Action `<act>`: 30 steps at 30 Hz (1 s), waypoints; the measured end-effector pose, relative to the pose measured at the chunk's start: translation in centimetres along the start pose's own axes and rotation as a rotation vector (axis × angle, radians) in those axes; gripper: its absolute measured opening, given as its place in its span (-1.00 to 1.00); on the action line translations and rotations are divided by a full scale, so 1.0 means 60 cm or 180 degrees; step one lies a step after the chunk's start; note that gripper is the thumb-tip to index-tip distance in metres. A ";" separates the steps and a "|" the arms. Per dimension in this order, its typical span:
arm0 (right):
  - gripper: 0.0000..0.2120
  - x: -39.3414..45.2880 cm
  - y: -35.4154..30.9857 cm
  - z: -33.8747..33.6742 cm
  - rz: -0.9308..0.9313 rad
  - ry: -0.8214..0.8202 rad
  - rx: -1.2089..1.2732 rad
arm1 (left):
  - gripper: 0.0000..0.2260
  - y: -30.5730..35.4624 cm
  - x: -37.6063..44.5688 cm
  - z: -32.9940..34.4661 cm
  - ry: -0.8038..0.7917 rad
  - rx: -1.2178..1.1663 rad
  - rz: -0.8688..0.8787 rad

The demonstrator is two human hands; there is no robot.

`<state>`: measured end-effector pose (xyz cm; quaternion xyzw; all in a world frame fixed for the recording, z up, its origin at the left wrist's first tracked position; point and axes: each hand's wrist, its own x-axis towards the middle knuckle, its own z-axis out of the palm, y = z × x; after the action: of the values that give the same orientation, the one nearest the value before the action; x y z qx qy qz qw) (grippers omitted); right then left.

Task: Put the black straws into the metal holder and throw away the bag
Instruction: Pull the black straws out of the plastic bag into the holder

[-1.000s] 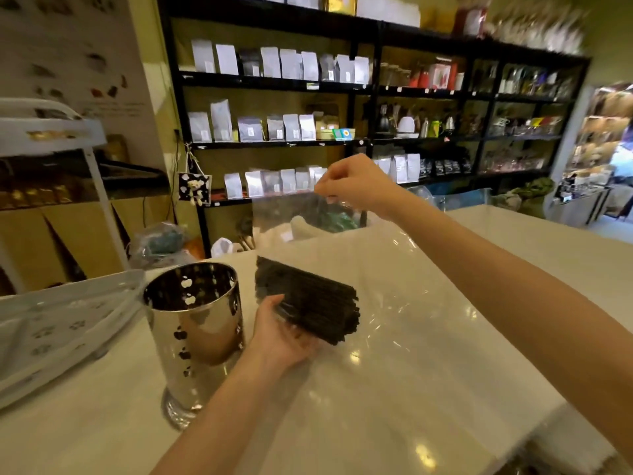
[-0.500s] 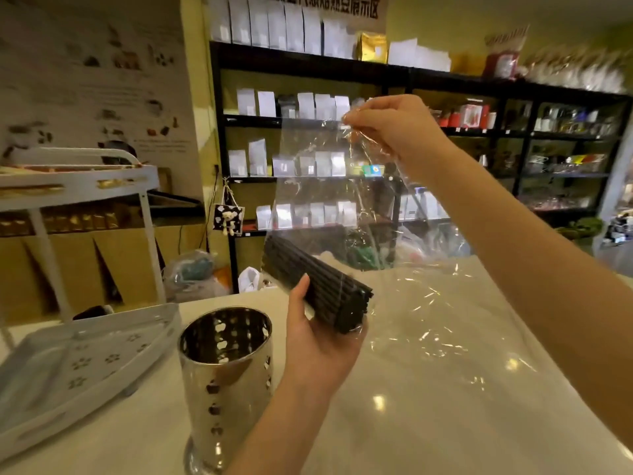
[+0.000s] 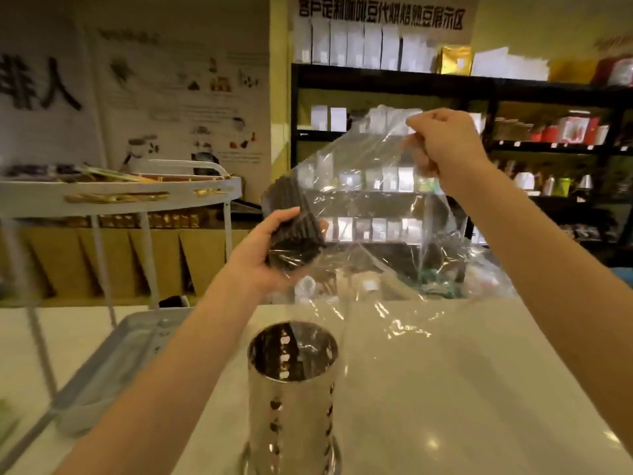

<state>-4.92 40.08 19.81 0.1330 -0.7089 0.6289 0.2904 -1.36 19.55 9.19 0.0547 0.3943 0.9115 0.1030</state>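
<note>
My left hand (image 3: 262, 250) grips a thick bundle of black straws (image 3: 291, 222) in the air above the counter, its near end tilted down toward me. My right hand (image 3: 442, 142) pinches the top edge of the clear plastic bag (image 3: 373, 214) and holds it up high; the bag hangs loose to the right of the straws and still wraps their lower end. The shiny perforated metal holder (image 3: 291, 399) stands upright on the white counter (image 3: 462, 389) directly below the straws, with nothing visible inside.
A grey-white tray rack (image 3: 113, 354) sits on the counter to the left, under a white trolley shelf (image 3: 116, 193). Black shelves (image 3: 513, 90) with white packets fill the background. Bottles and bagged items lie behind the counter's far edge.
Both hands have risen. The straws went from lying low near the counter to being held high over the holder, and the bag has been pulled up and partly off them.
</note>
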 end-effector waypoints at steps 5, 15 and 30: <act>-0.80 0.006 0.036 0.026 0.0033 -0.0260 -0.0025 | -0.74 0.034 0.043 -0.047 0.0209 0.0675 0.0063; -0.80 0.004 0.088 0.045 -0.0046 -0.0071 0.0367 | -0.86 0.026 0.102 -0.073 0.0030 0.0893 0.0228; -0.86 -0.034 0.098 0.043 -0.0282 0.0141 0.1000 | -0.94 0.041 0.088 -0.083 -0.0297 0.1602 0.1017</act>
<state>-7.18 38.22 13.75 0.1940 -0.5887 0.7213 0.3091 -7.78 15.61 7.65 0.1817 0.5891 0.7863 -0.0404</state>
